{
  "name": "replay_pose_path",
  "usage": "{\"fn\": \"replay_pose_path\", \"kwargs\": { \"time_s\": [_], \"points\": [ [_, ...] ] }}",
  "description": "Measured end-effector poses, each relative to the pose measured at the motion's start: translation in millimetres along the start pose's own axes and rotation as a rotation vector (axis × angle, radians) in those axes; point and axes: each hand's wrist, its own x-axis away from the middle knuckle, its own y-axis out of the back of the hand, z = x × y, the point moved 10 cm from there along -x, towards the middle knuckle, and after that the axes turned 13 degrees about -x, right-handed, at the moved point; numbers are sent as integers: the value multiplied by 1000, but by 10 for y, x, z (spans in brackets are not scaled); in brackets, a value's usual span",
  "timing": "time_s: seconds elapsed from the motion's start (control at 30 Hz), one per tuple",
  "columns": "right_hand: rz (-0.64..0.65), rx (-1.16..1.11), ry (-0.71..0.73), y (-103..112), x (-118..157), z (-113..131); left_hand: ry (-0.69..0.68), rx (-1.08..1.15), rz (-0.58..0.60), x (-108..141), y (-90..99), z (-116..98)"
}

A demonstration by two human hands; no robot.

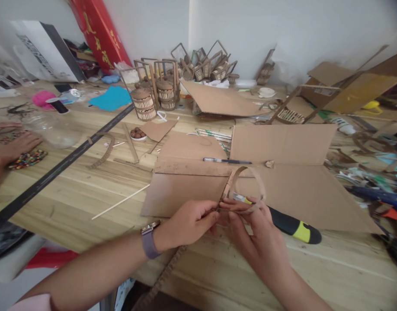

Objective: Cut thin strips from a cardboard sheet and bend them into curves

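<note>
My left hand point(188, 222), with a watch on its wrist, pinches one end of a thin brown strip. My right hand point(258, 229) has its fingers closed on the same curved strip point(258, 179), which loops up above them. The two hands nearly meet at the fingertips, above the near edge of the cardboard. A black and yellow cutter point(291, 224) lies beside my right hand, its front part behind the fingers. Flat cardboard sheets point(185, 192) lie under and behind the hands, with a black pen point(226, 160) on top.
Small woven baskets point(143, 103) with tall handles stand at the back. A bowl of brown beads point(137, 133) sits left of centre. At the far left, another person's hand point(20, 147) is near colourful beads point(28, 160) and a clear jar point(60, 129). Scraps point(363, 172) cover the right side.
</note>
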Motion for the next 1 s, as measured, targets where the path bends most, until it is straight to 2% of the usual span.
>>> {"fn": "replay_pose_path", "kwargs": {
  "time_s": [0.3, 0.57, 0.7, 1.0],
  "points": [
    [-48, -19, -68, 101, -18, -26, 21, 16, 13, 8, 9, -30],
    [-40, -91, -86, 51, -7, -56, 53, 44, -8, 4, -11, 49],
    [12, -127, -138, -10, -25, -100, 47, 44, -19, -7, 3, 55],
    [37, -124, -73, -36, -34, -66, 2, 65, -38, -3, 13, 45]
  ]
}}
